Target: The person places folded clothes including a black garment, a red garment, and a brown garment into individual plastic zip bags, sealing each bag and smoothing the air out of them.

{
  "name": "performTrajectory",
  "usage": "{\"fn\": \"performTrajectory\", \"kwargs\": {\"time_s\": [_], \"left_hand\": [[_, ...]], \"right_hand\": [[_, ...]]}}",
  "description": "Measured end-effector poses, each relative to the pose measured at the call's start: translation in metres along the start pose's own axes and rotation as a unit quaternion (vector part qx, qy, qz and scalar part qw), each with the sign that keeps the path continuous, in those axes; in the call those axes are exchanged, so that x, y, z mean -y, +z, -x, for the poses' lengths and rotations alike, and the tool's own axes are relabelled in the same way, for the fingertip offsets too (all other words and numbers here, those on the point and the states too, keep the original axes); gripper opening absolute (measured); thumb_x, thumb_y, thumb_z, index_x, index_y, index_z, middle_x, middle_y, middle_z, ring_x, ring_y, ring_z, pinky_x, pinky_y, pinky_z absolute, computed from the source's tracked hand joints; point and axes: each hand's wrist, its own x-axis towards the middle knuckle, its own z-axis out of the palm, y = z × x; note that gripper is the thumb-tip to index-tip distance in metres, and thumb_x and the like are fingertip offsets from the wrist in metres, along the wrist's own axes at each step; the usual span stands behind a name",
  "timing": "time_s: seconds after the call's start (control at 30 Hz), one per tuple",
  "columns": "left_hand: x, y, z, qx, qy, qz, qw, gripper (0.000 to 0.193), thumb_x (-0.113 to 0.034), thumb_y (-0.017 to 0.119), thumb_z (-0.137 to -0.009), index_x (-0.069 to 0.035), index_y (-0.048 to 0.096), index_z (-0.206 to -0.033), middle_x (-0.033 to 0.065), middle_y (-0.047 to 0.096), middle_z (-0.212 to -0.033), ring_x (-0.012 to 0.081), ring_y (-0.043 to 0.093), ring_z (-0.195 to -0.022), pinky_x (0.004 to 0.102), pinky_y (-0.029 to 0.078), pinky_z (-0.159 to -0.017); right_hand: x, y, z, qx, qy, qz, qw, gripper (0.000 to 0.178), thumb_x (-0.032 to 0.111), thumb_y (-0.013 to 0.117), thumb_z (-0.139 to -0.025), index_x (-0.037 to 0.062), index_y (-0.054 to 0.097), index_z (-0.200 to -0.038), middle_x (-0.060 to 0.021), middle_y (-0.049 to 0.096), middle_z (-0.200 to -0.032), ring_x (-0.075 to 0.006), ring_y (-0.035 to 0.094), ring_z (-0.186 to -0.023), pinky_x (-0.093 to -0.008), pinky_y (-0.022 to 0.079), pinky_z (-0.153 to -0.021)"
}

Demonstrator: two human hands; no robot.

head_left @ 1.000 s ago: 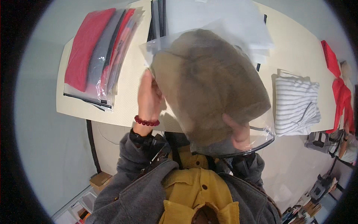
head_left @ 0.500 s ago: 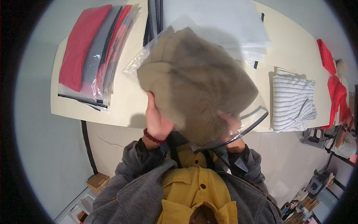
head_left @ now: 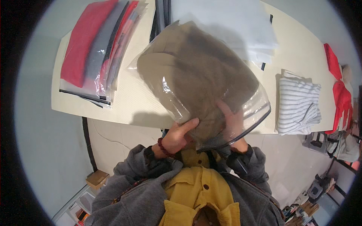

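Observation:
A brown folded garment [head_left: 200,71] lies inside a clear plastic zip bag [head_left: 249,116], held up over the table's near edge. The bag's black-edged mouth faces me at the lower right. My left hand [head_left: 176,138] grips the near left side of the bag, thumb on top and the other fingers hidden beneath. Through the clear plastic shows my right hand [head_left: 233,122], apparently reaching in by the mouth. Its thumb rests on the garment near the opening, and its other fingers are partly hidden.
Bagged red and grey garments [head_left: 88,45] are stacked on the cream table [head_left: 139,101] at left. Whitish plastic bags [head_left: 222,19] lie at the back. A striped folded garment [head_left: 299,103] sits at right, with red cloth [head_left: 341,101] beyond. A cardboard box [head_left: 97,179] stands on the floor.
My left hand has shifted right and toward me, its thumb now over the bag's edge. The bag's near side has been pulled out, showing more clear plastic around the garment.

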Motion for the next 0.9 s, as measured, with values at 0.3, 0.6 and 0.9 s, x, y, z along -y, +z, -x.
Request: {"fn": "performTrajectory", "kwargs": {"time_s": [0.3, 0.6, 0.9], "left_hand": [[-0.072, 0.0, 0.028, 0.192, -0.282, -0.635, 0.693, 0.036, -0.034, 0.055, -0.095, -0.002, 0.068, -0.084, 0.0049, 0.07, -0.075, 0.0137, 0.066, -0.065, 0.0276, 0.052, -0.062], [-0.179, 0.009, 0.002, -0.068, 0.434, -0.648, 0.622, 0.026, -0.02, 0.054, -0.095, 0.0, 0.06, -0.111, 0.0112, 0.064, -0.11, 0.0191, 0.059, -0.106, 0.028, 0.046, -0.087], [-0.246, -0.023, -0.113, -0.059, 0.26, -0.8, 0.537, 0.055, -0.055, 0.054, -0.089, -0.001, 0.058, -0.082, 0.0054, 0.053, -0.065, 0.0143, 0.049, -0.062, 0.0298, 0.041, -0.059]], "right_hand": [[0.053, -0.044, -0.008, 0.047, 0.236, 0.33, 0.913, 0.039, 0.028, 0.058, -0.093, -0.0024, 0.06, -0.068, -0.0137, 0.058, -0.055, -0.0224, 0.057, -0.049, -0.0337, 0.047, -0.051], [0.036, 0.008, -0.014, 0.073, -0.385, 0.512, 0.764, 0.046, 0.03, 0.067, -0.081, 0.0074, 0.054, -0.12, -0.0133, 0.058, -0.118, -0.0309, 0.057, -0.101, -0.0435, 0.046, -0.083], [0.042, 0.063, -0.023, 0.262, -0.386, 0.482, 0.742, 0.086, 0.035, 0.068, -0.075, 0.0063, 0.026, -0.145, -0.016, 0.021, -0.152, -0.0321, 0.02, -0.141, -0.0566, 0.017, -0.11]]}}
